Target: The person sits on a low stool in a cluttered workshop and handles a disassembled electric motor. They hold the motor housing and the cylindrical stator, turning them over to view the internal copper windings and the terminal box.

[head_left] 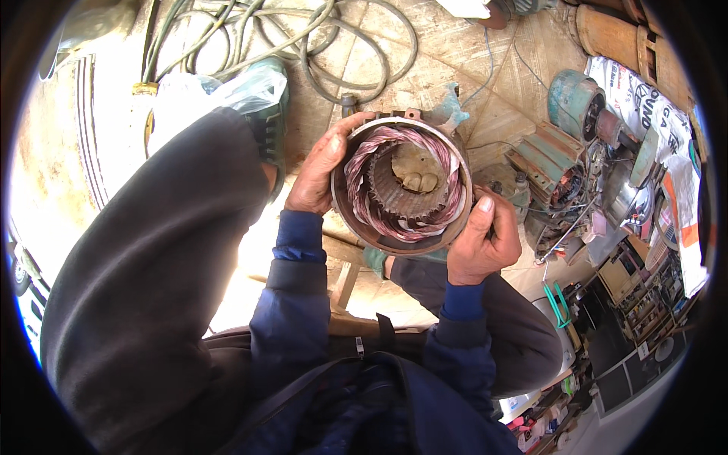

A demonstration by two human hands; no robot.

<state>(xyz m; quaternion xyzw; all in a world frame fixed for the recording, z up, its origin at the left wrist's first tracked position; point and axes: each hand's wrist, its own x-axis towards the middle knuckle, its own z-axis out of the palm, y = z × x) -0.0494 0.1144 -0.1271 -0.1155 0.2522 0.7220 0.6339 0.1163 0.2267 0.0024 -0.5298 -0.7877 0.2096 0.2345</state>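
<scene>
A round electric motor stator [356, 220] is held up in front of me, its open end facing me. Reddish-and-white tied windings [444, 216] ring the inside, around a slotted metal core. Through the bore I see a pale surface with rounded shapes that I cannot make out. My left hand [322, 168] wraps the housing's left side, fingers reaching over its upper edge. On the lower right, my right hand [487, 236] grips the rim, with its thumb up against it. A worn blue-green bracket [453, 108] sticks out behind the housing's top right.
A coiled hose or thick cable [390, 45] lies on the tiled floor ahead. To the right are another motor housing [552, 161], a blue-green motor part [574, 102] and a white sack [641, 98]. Green pliers-like handles [557, 305] lie farther down. My knees flank the stator.
</scene>
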